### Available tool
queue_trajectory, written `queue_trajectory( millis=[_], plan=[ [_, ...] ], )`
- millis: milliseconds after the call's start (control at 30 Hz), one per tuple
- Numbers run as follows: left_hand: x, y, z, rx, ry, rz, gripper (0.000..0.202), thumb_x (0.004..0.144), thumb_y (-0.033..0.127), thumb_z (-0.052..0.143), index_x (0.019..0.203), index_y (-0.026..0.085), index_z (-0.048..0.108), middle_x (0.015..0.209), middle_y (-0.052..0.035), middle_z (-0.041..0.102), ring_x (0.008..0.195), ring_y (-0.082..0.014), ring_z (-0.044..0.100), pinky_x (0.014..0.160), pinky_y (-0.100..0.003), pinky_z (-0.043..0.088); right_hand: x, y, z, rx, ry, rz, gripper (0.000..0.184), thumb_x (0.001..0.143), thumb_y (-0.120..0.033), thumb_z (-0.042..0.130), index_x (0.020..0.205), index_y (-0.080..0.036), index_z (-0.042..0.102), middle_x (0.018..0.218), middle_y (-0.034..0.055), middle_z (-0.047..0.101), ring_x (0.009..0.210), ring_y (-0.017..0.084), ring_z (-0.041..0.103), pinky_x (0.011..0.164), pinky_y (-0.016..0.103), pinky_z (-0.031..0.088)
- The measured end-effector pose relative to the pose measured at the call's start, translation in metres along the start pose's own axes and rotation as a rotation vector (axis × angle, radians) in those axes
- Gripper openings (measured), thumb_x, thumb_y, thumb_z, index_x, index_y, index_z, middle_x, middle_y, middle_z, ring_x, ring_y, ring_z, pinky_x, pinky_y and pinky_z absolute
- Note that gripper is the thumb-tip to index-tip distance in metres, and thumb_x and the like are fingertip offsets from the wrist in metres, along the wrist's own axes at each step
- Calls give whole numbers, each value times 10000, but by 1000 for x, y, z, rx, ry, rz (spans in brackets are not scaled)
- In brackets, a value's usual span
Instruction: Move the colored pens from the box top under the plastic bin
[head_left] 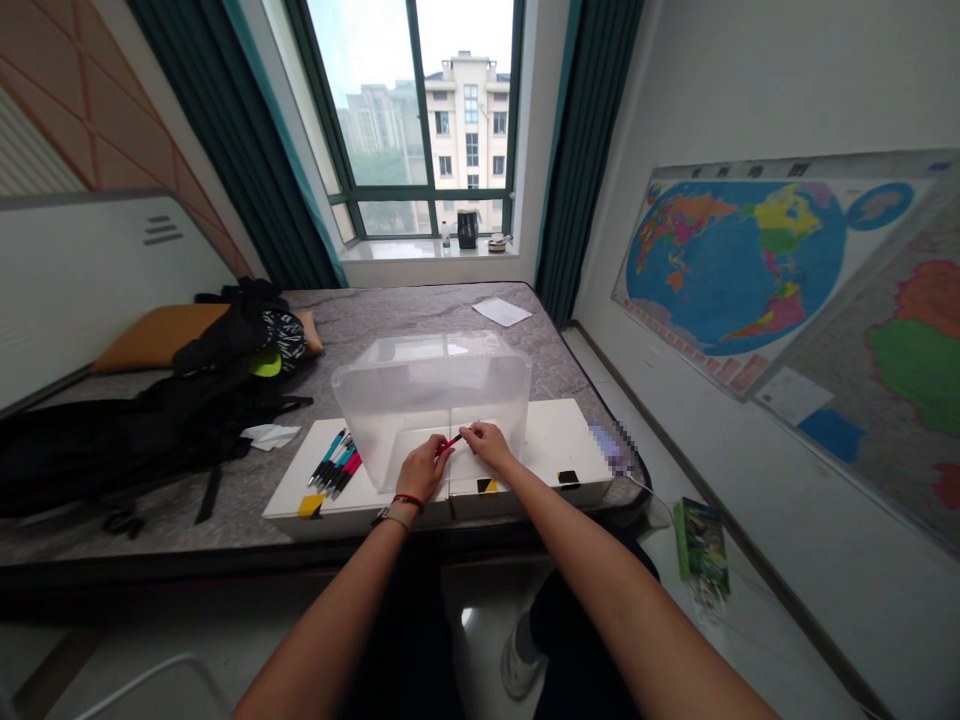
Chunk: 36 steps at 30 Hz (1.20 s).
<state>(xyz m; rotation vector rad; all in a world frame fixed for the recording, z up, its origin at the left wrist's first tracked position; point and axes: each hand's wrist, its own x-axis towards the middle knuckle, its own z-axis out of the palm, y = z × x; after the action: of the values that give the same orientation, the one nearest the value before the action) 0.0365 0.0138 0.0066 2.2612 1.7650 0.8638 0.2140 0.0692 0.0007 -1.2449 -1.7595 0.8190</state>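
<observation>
Both hands meet in front of a clear plastic bin (390, 395), which stands on white boxes (562, 430). A slim red pen (452, 442) with a dark end runs between them. My left hand (421, 468), with a red band and a watch at the wrist, is closed on the pen's red part. With its fingers pinched, my right hand (487, 444) grips the dark end. To the left, several pens (335, 465) in blue, black, red and pink lie side by side on the white box.
Dark bags and clothes (225, 350) lie beside an orange pillow (161, 335) on the bed at left. A white paper (502, 312) rests farther back on the mattress (420, 300). A green box (701, 545) stands on the floor at right, below wall maps (735, 260).
</observation>
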Motion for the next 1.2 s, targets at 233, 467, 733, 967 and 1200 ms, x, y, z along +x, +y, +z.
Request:
queue_trajectory(
  millis=[233, 467, 733, 967, 1200],
  plan=[
    [0, 3, 0, 74, 2, -12, 314, 983, 451, 332, 1072, 238, 545, 873, -39, 679, 800, -189, 632, 650, -266, 380, 3, 6, 0, 78, -38, 36, 443, 876, -455, 521, 533, -176, 552, 468, -22, 519, 496, 109, 469, 552, 234, 318],
    [-1, 3, 0, 77, -16, -9, 336, 989, 443, 312, 1093, 260, 574, 971, -38, 696, 857, -186, 638, 709, -271, 390, 1, 5, -3, 137, -60, 3, 494, 885, -461, 503, 475, -186, 502, 462, -15, 499, 517, 119, 489, 618, 242, 362],
    [1, 3, -1, 138, -76, -7, 427, 1004, 428, 216, 960, 239, 595, 856, -50, 693, 808, -193, 639, 717, -281, 385, 4, 8, -3, 218, -95, 38, 380, 850, -436, 532, 562, -189, 529, 499, -22, 513, 505, 116, 449, 568, 239, 359],
    [-1, 3, 0, 69, -23, -21, 359, 956, 519, 346, 1110, 254, 535, 814, -30, 685, 752, -212, 644, 671, -287, 393, 3, 9, -2, 244, -84, 46, 358, 835, -415, 533, 557, -190, 515, 485, -27, 502, 494, 116, 445, 557, 239, 360],
    [-2, 0, 3, 18, 72, 51, 340, 981, 438, 314, 1031, 239, 586, 937, -51, 657, 846, -193, 617, 758, -298, 423, 3, 8, 0, 252, -70, 54, 403, 850, -459, 506, 543, -199, 495, 468, -22, 490, 467, 122, 436, 539, 253, 366]
  ],
)
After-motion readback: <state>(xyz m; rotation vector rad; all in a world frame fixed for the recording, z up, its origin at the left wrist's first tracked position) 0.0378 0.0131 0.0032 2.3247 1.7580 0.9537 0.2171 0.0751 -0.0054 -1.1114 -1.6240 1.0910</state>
